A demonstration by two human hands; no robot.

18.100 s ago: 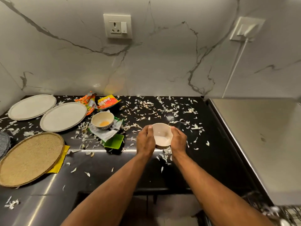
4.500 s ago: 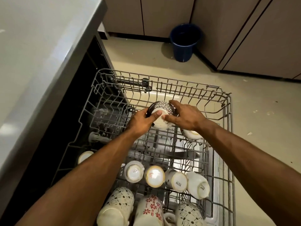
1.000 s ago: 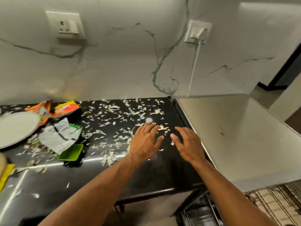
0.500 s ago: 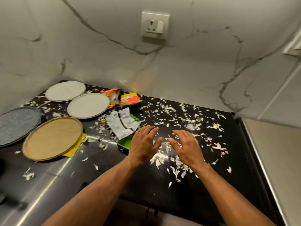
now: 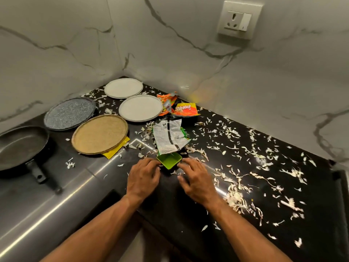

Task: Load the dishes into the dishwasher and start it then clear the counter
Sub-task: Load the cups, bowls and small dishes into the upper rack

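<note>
A small green square dish (image 5: 169, 160) sits on the black counter (image 5: 188, 214), partly under a crumpled white wrapper (image 5: 170, 138). My left hand (image 5: 143, 177) reaches it from the left and my right hand (image 5: 196, 179) from the right; their fingertips are at its sides, fingers spread, holding nothing. Two white plates (image 5: 123, 88) (image 5: 140, 108), a speckled grey plate (image 5: 69, 113) and a woven tan plate (image 5: 100, 134) lie at the back left. A black frying pan (image 5: 20, 146) is at the far left.
Orange snack wrappers (image 5: 186, 110) lie behind the white wrapper. A yellow cloth (image 5: 115, 151) peeks from under the woven plate. White vegetable shreds (image 5: 245, 167) are scattered over the counter's right half. The marble wall holds a socket (image 5: 238, 19).
My view has swung left, and the frying pan now shows. Both hands have moved left and forward from the bare counter to the green dish.
</note>
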